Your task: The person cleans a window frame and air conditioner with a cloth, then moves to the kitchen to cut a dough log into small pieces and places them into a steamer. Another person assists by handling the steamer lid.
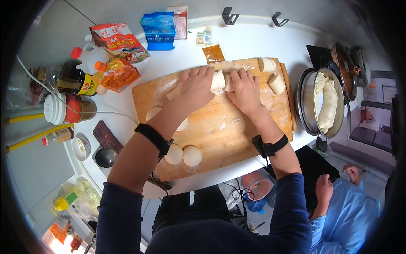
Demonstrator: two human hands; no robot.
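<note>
A wooden cutting board point(209, 127), dusted with flour, lies before me. Near its far edge my left hand point(196, 89) grips a pale dough roll point(217, 80), whose end shows past my fingers. Just to the right, my right hand point(245, 90) holds a short cut piece of dough point(228, 83) between thumb and fingers. A narrow gap parts the two. More dough point(173, 92) is partly covered by my left hand. At the board's right lie cut dough pieces point(276, 84). Round dough balls point(192, 156) sit at the near left, some partly behind my left forearm.
A metal pot point(339, 122) holding a long dough roll stands right of the board. Food packets point(119, 43), bottles point(77, 77) and a jar point(69, 109) crowd the left. A white cable point(104, 112) crosses there. Another person's hand point(324, 189) is at the lower right.
</note>
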